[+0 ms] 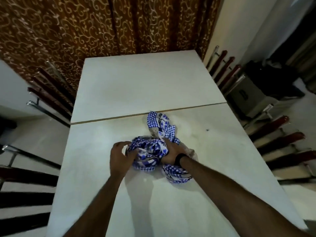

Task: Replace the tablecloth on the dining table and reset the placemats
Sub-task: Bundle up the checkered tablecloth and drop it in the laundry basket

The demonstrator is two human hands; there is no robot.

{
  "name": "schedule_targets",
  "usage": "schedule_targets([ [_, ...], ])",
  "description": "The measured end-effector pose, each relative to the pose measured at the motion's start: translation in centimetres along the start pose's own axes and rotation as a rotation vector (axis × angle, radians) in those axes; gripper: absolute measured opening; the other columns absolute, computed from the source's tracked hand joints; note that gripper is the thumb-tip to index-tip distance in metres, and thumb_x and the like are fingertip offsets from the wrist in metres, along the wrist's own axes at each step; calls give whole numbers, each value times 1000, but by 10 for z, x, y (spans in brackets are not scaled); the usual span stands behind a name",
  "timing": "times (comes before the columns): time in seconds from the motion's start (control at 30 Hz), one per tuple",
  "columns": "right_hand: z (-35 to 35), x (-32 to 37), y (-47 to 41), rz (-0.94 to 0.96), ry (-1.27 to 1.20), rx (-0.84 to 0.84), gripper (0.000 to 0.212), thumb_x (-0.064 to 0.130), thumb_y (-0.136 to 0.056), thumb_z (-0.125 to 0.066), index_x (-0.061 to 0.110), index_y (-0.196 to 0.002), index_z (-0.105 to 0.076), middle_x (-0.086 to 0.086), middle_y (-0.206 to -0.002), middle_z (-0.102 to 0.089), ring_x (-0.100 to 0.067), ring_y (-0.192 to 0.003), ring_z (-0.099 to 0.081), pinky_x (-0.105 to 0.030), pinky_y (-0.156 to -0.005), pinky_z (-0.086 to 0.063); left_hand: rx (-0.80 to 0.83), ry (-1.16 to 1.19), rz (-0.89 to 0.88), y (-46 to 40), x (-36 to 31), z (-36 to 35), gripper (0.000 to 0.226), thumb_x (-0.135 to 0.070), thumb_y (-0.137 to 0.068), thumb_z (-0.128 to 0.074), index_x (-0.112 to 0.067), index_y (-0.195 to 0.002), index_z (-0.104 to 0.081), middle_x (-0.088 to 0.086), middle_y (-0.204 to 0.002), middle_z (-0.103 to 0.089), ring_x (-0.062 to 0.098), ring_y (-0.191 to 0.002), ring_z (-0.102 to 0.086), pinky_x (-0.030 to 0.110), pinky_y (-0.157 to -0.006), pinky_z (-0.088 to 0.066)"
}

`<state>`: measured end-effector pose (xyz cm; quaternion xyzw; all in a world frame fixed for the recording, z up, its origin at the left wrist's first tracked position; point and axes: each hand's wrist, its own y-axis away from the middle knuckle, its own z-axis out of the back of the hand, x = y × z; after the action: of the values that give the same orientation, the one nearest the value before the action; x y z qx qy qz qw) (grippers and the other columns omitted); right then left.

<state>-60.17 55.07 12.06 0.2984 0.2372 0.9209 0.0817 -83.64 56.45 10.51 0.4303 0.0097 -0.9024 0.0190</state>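
Note:
A crumpled blue-and-white checked tablecloth [150, 152] with flower print lies bunched in the middle of the bare white dining table [136, 86]. My left hand [119, 156] curls round the left side of the bundle. My right hand [171, 153], a black band on its wrist, grips the bundle from the right. Loose ends of the cloth trail toward the table's middle seam and under my right forearm. No placemats are in view.
Chairs with dark red slats and metal frames stand along the left [49, 98] and right [280, 134] sides of the table. A brown patterned curtain [102, 28] hangs behind the far end. A grey box [246, 94] sits on the floor at the right.

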Motion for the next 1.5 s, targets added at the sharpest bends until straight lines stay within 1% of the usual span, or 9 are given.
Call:
schedule_targets([
  [0.13, 12, -51, 60, -213, -661, 8, 31, -2, -68, -82, 12, -96, -76, -4, -99, -76, -19, -94, -72, -36, -86, -55, 20, 177, 37, 18, -9, -12, 28, -32, -100, -50, -13, -110, -68, 7, -105, -67, 28, -104, -62, 39, -91, -48],
  [0.23, 9, -96, 123, -350, -877, -40, 36, 0, -83, -70, 25, -58, -77, 16, -73, -73, 1, -69, -68, -17, -75, -51, 194, 105, -33, 40, -18, -36, 22, -19, -100, -50, -8, -108, -68, 11, -102, -70, 31, -98, -64, 38, -88, -48],
  [0.37, 1, -155, 227, -521, -1011, -168, 25, 6, -90, -63, 17, -69, -73, 10, -90, -65, -10, -87, -58, -29, -96, -40, 508, -8, -120, 87, -61, -79, 23, -25, -97, -55, -12, -108, -70, 9, -105, -73, 27, -101, -66, 28, -85, -45],
  [0.5, -26, -214, 340, -601, -1226, -309, 15, -2, -91, -56, 1, -85, -69, 5, -67, -73, -17, -80, -62, -33, -93, -49, 740, -76, -266, 156, -120, -126, 17, -26, -93, -62, -17, -103, -72, 2, -104, -74, 20, -100, -66, 21, -83, -41],
  [0.63, -69, -273, 469, -671, -1400, -469, 19, -1, -87, -62, 8, -78, -76, 1, -76, -75, -15, -77, -67, -24, -72, -55, 924, -118, -397, 263, -178, -180, 11, -20, -89, -68, -14, -97, -72, 4, -97, -73, 22, -96, -68, 23, -81, -45],
  [0.77, -132, -324, 594, -733, -1570, -617, 16, 4, -86, -65, 1, -100, -69, -7, -93, -73, -23, -87, -67, -38, -97, -50, 1140, -218, -523, 401, -216, -228, 14, -16, -91, -65, -8, -100, -71, 14, -104, -72, 27, -101, -65, 25, -78, -44],
  [0.9, -187, -366, 702, -731, -1799, -777, 24, 7, -80, -66, 5, -103, -70, -10, -87, -76, -25, -74, -72, -33, -74, -56, 1342, -366, -617, 526, -234, -268, 19, -19, -91, -66, -3, -101, -69, 15, -98, -72, 29, -95, -68, 32, -81, -54],
  [1.33, -308, -497, 885, -909, -2264, -1486, 25, 16, -102, -44, 1, -91, -62, -16, -82, -69, -33, -79, -61, -39, -79, -49, 1721, -662, -761, 771, -250, -419, 18, -16, -89, -68, -1, -99, -70, 16, -93, -69, 29, -91, -65, 37, -82, -52],
  [1.5, -346, -573, 919, -1113, -2403, -1433, 32, 24, -103, -45, -2, -108, -64, -16, -93, -71, -37, -98, -59, -42, -102, -43, 1861, -794, -883, 864, -245, -481, 15, -23, -86, -71, -11, -95, -73, 4, -87, -72, 19, -88, -69, 20, -71, -46],
])
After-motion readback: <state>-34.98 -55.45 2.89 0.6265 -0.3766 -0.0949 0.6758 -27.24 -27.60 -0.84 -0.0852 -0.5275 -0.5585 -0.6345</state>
